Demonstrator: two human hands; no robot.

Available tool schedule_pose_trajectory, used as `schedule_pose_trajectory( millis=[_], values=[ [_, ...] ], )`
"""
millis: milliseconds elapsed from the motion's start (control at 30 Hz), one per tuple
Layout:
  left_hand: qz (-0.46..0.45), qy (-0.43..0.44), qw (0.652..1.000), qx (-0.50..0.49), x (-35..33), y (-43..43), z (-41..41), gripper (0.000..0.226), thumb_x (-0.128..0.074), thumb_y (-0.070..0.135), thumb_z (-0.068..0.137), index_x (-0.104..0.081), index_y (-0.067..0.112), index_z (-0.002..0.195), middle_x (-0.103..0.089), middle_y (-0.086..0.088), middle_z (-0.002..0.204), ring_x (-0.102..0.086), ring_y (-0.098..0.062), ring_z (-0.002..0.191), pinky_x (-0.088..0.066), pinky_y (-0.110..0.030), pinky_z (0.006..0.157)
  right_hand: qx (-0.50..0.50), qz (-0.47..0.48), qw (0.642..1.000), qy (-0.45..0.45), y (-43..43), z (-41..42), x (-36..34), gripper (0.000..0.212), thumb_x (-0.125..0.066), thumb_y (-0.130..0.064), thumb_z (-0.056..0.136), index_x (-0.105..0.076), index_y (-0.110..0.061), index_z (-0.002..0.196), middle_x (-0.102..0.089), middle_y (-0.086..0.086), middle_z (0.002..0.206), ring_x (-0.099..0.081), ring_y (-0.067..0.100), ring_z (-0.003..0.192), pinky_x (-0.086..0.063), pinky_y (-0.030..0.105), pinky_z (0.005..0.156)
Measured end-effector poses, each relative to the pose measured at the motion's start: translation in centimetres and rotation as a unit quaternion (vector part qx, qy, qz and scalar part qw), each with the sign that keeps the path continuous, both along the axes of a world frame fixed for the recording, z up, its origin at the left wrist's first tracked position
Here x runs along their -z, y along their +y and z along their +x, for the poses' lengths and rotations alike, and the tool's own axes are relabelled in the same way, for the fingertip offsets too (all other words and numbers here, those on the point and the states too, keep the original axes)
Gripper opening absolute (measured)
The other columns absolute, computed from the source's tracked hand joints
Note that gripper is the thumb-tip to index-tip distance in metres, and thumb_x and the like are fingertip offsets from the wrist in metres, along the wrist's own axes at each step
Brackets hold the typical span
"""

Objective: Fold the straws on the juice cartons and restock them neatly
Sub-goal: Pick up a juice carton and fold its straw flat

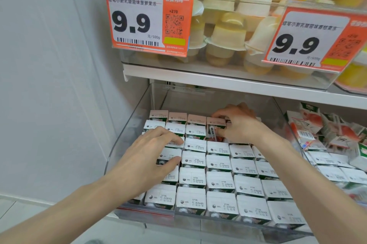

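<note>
Several small white juice cartons (pixel 218 164) stand upright in tight rows inside a clear plastic bin (pixel 131 120) on the lower shelf. My left hand (pixel 151 154) lies with straight fingers on the carton tops at the left of the bin. At the back row, my right hand (pixel 236 122) grips one carton (pixel 215 124). That carton sits slightly raised. A wrapped straw (pixel 213 134) shows on its front face.
A second clear bin at the right holds several loosely piled cartons (pixel 327 134) with red fruit print. Above, a white shelf (pixel 218 81) carries jelly cups (pixel 226 37) behind two orange 9.9 price tags (pixel 147 19). A white wall (pixel 49 85) stands close on the left.
</note>
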State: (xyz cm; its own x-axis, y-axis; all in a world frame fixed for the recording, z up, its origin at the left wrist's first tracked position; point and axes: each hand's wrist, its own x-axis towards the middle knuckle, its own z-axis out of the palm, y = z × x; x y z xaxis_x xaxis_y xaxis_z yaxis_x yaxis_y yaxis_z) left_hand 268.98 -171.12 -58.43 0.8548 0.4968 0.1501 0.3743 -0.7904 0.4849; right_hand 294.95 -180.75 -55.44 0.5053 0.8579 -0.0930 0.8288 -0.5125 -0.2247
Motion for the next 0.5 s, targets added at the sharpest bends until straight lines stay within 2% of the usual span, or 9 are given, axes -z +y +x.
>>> schedule_pose_trajectory(
  millis=[167, 300, 433, 500],
  values=[
    [0.004, 0.000, 1.000, -0.001, -0.06, -0.10, -0.04, 0.037, -0.066, 0.043, 0.101, -0.059, 0.042, 0.137, -0.051, 0.029, 0.135, -0.045, 0.007, 0.132, -0.033, -0.015, 0.113, -0.006, 0.039, 0.999, -0.009, 0.21, 0.06, 0.08, 0.038, -0.082, -0.035, 0.093, -0.069, -0.038, 0.128, -0.062, -0.010, 0.121, -0.039, 0.024, 0.128, -0.024, 0.036, 0.101],
    [0.004, 0.001, 1.000, 0.000, -0.12, -0.14, -0.02, 0.037, -0.065, 0.043, 0.102, -0.058, 0.042, 0.138, -0.051, 0.028, 0.136, -0.045, 0.006, 0.133, -0.034, -0.017, 0.114, 0.013, 0.018, 1.000, 0.016, 0.38, 0.06, 0.00, 0.040, -0.081, -0.037, 0.094, -0.068, -0.042, 0.131, -0.063, -0.006, 0.130, -0.039, 0.026, 0.134, -0.028, 0.039, 0.109],
    [0.004, 0.002, 1.000, 0.000, -0.13, -0.16, -0.03, 0.036, -0.066, 0.042, 0.102, -0.059, 0.042, 0.138, -0.051, 0.028, 0.136, -0.045, 0.007, 0.132, -0.033, -0.015, 0.114, 0.015, -0.002, 1.000, 0.019, 0.28, -0.08, -0.34, 0.042, -0.079, -0.042, 0.095, -0.064, -0.044, 0.134, -0.057, -0.009, 0.123, -0.034, 0.028, 0.137, -0.025, 0.038, 0.098],
    [0.002, 0.001, 1.000, 0.000, -0.14, -0.16, -0.07, 0.036, -0.066, 0.042, 0.102, -0.059, 0.042, 0.137, -0.051, 0.028, 0.136, -0.045, 0.007, 0.132, -0.033, -0.015, 0.114, 0.002, 0.001, 1.000, 0.011, 0.32, -0.42, -0.35, 0.054, -0.077, -0.049, 0.094, -0.057, -0.043, 0.143, -0.054, -0.007, 0.135, -0.030, 0.027, 0.143, -0.026, 0.041, 0.106]
  ],
)
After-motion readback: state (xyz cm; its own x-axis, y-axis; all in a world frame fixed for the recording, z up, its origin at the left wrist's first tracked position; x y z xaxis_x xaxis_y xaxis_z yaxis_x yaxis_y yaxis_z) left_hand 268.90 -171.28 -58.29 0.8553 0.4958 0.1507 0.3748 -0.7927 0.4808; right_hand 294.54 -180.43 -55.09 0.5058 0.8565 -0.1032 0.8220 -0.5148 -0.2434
